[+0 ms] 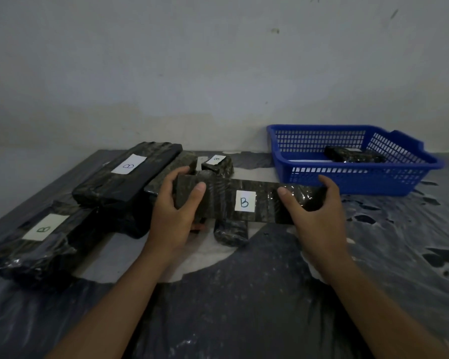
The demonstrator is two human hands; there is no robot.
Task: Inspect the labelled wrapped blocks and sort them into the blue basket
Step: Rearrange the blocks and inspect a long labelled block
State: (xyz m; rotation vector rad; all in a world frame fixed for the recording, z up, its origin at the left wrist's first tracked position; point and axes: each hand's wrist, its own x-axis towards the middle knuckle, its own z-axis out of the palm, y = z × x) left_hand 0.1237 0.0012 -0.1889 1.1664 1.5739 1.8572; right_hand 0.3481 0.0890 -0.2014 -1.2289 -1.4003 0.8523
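Long wrapped block (246, 203) labelled B, frame centre, gripped at both ends: left hand (172, 211), right hand (315, 213), fingers curled round it. Five more blocks on surface (244, 294) at 9–11 o'clock. One block (353, 154) in blue basket (360, 177), 2 o'clock.

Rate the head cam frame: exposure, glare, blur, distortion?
Head view: dim and underexposed, dark wrapped blocks lose detail; small glints on the wrap near the right hand; B label on the held block readable; edges soft; wide-angle bends the blue basket and table edge.
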